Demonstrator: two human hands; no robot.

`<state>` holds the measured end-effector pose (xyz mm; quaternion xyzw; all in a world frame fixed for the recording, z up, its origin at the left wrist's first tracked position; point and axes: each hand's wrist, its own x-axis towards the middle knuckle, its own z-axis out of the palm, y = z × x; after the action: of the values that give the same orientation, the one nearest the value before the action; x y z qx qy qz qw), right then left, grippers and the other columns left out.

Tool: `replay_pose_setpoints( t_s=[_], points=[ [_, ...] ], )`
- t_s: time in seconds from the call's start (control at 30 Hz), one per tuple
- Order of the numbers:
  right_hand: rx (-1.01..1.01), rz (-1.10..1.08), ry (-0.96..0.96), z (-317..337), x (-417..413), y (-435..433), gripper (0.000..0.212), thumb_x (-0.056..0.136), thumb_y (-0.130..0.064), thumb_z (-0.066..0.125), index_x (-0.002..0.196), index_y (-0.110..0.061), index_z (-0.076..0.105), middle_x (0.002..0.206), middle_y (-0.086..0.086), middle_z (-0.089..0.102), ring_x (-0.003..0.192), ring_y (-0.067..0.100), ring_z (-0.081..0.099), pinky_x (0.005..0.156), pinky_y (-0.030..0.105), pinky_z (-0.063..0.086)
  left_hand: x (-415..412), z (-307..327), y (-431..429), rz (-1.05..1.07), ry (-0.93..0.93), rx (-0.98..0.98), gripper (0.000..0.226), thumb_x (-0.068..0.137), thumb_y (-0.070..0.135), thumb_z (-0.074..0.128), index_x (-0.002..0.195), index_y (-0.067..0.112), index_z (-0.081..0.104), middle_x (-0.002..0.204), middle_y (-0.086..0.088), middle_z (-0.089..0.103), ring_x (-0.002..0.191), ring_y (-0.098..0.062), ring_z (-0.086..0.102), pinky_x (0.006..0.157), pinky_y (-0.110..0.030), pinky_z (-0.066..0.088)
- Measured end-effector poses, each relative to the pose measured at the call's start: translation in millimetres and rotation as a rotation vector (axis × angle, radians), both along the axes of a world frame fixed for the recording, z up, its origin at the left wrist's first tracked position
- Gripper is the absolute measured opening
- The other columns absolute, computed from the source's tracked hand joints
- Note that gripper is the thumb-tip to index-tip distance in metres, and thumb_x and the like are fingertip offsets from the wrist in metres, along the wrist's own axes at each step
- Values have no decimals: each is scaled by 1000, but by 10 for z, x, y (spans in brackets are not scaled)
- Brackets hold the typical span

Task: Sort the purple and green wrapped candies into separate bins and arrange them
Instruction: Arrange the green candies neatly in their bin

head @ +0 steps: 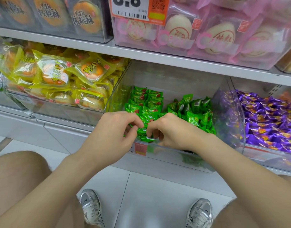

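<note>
While pinching a single green candy (142, 130) by its two ends, left hand (115, 129) on one end and right hand (167, 130) on the other, fingertips curled tight onto the wrapper, mind the front lip of the middle bin (171, 154) directly below. Slick foil, slight grip: likely enough to slip free and tumble over that low wall onto the floor (149, 195). Just behind the knuckles, neat rows of green candies (144, 102) along the bin's left side, probably easy to knock askew with a careless wrist or a piece pushed in too hard. Beside those, towards the right, a loose heap (195, 112) of the same green, near enough to slide into the tidy rows if nudged. Beyond a clear side wall, purple candies (269, 116) filling the neighbouring bin (230, 116), kept apart only by that wall; watch for a stray flick sending green across. No purple visible among the green, though cannot tell under the heap. On the far left, yellow wrapped pastries (59, 74), well apart, no likely trouble.
</note>
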<state>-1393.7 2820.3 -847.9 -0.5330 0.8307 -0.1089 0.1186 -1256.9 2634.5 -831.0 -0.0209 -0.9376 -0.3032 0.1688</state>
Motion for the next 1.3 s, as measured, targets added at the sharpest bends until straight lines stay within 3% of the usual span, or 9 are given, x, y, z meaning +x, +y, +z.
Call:
replay_pose_setpoints(
  t_s=[0.2, 0.4, 0.6, 0.8, 0.93, 1.1, 1.23, 1.3],
  points=[
    [-90, -48, -174, 11, -19, 47, 22, 83, -23, 85, 104, -25, 80, 80, -11, 73, 73, 1, 69, 74, 24, 59, -6, -2, 7, 5, -4, 8, 22, 93, 8, 69, 97, 28, 78, 84, 20, 70, 75, -4, 68, 69, -20, 54],
    [-100, -108, -313, 30, 1, 41, 19, 84, -13, 82, 100, -21, 82, 79, -8, 77, 71, -1, 72, 75, 18, 60, -12, -10, 13, 2, 0, 6, 22, 93, 9, 70, 97, 28, 78, 85, 17, 71, 73, -4, 69, 70, -28, 58],
    [-58, -149, -375, 48, -23, 35, 24, 81, -7, 79, 100, -22, 83, 80, -6, 79, 73, 0, 74, 77, 25, 63, -11, -15, 13, -10, -2, -9, 19, 93, 11, 70, 98, 28, 78, 83, 15, 71, 71, -7, 69, 70, -32, 59],
    [-28, -182, -373, 37, -87, -3, 23, 85, -13, 82, 106, -23, 82, 83, -9, 80, 80, -1, 75, 86, 31, 62, -21, -26, 19, -28, -26, -34, 18, 94, 13, 70, 99, 28, 77, 85, 18, 69, 73, -5, 68, 68, -23, 55],
    [-39, -163, -302, 40, -68, -25, 23, 89, -18, 82, 110, -26, 81, 83, -10, 79, 80, -2, 72, 84, 25, 60, -28, -27, 19, -36, -35, -41, 18, 94, 14, 68, 100, 29, 78, 86, 16, 70, 73, -5, 68, 69, -28, 57],
    [-34, -158, -165, 104, -11, 5, 31, 78, -26, 88, 107, -34, 79, 74, -15, 76, 69, -7, 68, 77, 19, 55, -23, -17, 17, -30, -47, -51, 18, 95, 16, 67, 102, 29, 78, 87, 16, 71, 75, -4, 67, 71, -29, 58],
    [-2, -156, -274, 195, -1, 96, 14, 84, -23, 86, 94, -29, 79, 77, -9, 78, 56, 2, 70, 71, 23, 58, -27, -23, 10, -32, -44, -45, 18, 96, 17, 67, 102, 30, 78, 86, 15, 71, 74, -5, 68, 71, -33, 59],
    [7, -147, -288, 182, -6, 100, 8, 86, -26, 85, 90, -30, 79, 78, -10, 78, 58, 4, 72, 70, 22, 56, -33, -25, 14, -32, -44, -44, 18, 96, 17, 67, 102, 30, 78, 86, 15, 71, 75, -5, 68, 72, -33, 59]
  ],
)
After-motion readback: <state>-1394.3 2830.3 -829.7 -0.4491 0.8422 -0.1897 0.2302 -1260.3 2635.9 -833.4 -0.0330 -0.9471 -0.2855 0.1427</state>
